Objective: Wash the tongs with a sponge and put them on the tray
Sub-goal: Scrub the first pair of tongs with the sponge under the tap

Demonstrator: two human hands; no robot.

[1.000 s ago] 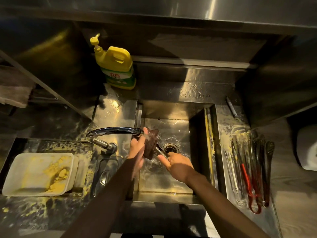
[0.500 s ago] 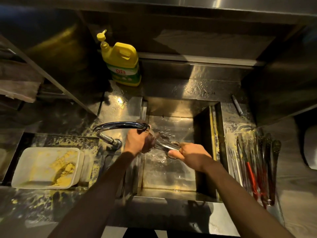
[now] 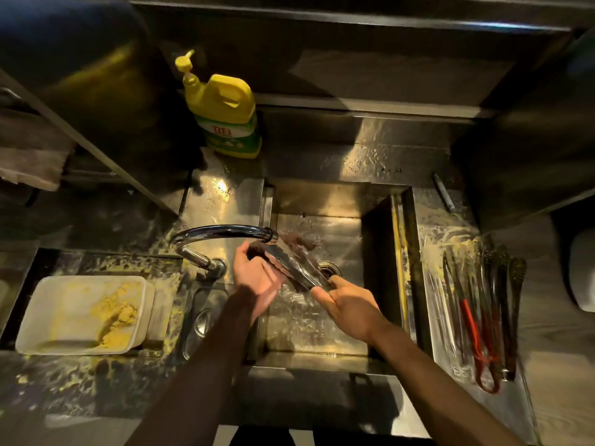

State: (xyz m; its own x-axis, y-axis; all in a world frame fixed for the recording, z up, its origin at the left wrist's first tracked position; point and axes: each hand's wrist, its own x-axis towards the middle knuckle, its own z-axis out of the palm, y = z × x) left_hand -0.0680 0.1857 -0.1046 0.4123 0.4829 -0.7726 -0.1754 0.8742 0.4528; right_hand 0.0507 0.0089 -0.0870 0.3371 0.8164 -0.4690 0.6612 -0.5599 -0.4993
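- Head view: over the sink [image 3: 322, 201], the right hand [image 3: 351, 307] is clamped round the handle end of the metal tongs [image 3: 293, 265].
- The left hand [image 3: 257, 281], palm up, curls its fingers round a dark sponge [image 3: 257, 251] that touches the tongs' arms, just below the faucet [image 3: 222, 231] spout.
- Right of the sink, a tray [image 3: 433, 300] holds several other tongs [image 3: 483, 310].
- A yellow soap bottle [image 3: 225, 114] stands on the table [image 3: 222, 201] behind the faucet.

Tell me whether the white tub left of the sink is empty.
Not empty: the white tub holds a clump of yellow residue toward its right side.
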